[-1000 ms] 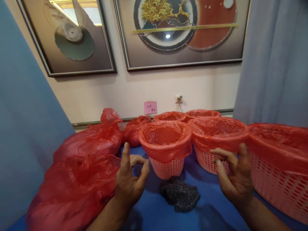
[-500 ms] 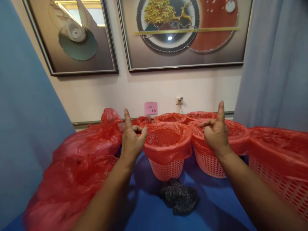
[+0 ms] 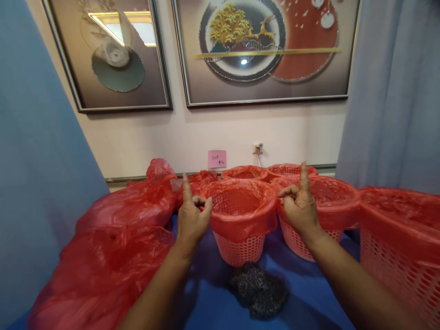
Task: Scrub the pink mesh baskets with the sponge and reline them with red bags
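Observation:
My left hand [image 3: 190, 219] is raised beside the left rim of a small pink mesh basket [image 3: 240, 250] lined with a red plastic bag. Its index finger points up, its thumb reaches toward the liner, and the other fingers curl; it holds nothing. My right hand [image 3: 299, 208] is held up the same way between that basket and a second lined basket [image 3: 332, 201], and is also empty. A dark crumpled lump [image 3: 257, 291] lies on the blue tablecloth [image 3: 213, 305] in front of the small basket.
A heap of loose red plastic bags [image 3: 113, 247] fills the left side. A larger lined basket [image 3: 402, 256] stands at the right, and two more lined baskets [image 3: 245, 173] stand behind. A pink note [image 3: 217, 158] and a socket [image 3: 256, 147] are on the wall; a grey curtain [image 3: 395, 91] hangs at the right.
Both hands rose from low over the table, fingers spread, to basket-rim height with index fingers pointing up. In the last half second the right hand dropped slightly and moved left.

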A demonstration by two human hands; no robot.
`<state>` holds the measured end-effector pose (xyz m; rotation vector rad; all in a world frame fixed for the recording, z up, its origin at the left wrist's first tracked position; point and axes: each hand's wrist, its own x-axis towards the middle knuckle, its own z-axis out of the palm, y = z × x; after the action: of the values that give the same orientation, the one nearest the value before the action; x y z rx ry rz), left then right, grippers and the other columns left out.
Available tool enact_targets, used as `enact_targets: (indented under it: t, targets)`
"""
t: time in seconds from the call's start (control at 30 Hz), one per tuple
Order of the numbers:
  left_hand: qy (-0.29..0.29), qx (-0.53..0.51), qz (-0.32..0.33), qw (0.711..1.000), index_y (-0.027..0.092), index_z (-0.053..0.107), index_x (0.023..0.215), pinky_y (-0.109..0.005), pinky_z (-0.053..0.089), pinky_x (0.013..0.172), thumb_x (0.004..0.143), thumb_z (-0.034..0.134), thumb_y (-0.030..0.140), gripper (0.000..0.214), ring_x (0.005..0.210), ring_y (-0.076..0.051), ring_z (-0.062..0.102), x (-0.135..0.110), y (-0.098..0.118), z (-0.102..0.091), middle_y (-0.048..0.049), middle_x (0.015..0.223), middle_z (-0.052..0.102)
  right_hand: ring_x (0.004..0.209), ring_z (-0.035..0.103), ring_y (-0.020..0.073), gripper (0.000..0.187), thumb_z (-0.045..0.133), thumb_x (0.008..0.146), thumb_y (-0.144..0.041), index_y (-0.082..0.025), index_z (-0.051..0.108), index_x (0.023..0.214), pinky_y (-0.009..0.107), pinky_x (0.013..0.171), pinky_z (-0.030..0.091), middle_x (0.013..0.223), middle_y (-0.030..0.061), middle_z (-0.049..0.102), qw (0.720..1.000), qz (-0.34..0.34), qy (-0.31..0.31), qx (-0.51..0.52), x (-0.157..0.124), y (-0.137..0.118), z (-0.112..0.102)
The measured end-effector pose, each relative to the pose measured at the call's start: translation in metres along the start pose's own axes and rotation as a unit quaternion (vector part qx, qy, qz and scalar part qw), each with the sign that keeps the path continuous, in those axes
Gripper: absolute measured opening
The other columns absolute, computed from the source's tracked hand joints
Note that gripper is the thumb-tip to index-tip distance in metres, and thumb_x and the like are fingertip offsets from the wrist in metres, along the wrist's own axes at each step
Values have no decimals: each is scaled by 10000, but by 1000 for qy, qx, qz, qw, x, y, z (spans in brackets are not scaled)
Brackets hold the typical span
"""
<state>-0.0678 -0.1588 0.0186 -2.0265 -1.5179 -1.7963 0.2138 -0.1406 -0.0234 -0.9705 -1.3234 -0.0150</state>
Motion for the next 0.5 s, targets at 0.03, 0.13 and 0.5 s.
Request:
enact_targets:
  t: [0.03, 0.13, 0.5]
  targets:
    - [0, -1, -2, 1000, 183, 131, 1673, -263, 486, 636, 896, 634, 260, 929, 560, -130, 597, -1, -1, 0, 90, 640, 618, 655, 682, 196, 1005, 476, 754, -104, -270, 107, 1675, 361, 671, 567, 795, -26, 713, 1000, -1, -1, 0, -2, -2, 2]
    - [-5, -11, -7, 1000, 179, 134, 1674, -258, 483, 633, 901, 621, 264, 918, 559, -129, 596, -3, -2, 0, 90, 638, 614, 671, 683, 205, 993, 471, 761, -103, -255, 116, 1675, 381, 691, 572, 803, -13, 714, 1000, -3, -5, 1, -6, -5, 5]
    - [-6, -31, -16, 999, 176, 182, 1666, -265, 487, 647, 899, 606, 268, 882, 561, -124, 583, -6, 1, 3, 83, 648, 613, 677, 680, 200, 1007, 464, 779, -97, -245, 54, 1686, 370, 691, 580, 788, -8, 703, 1000, 10, -22, 4, -12, 1, 10]
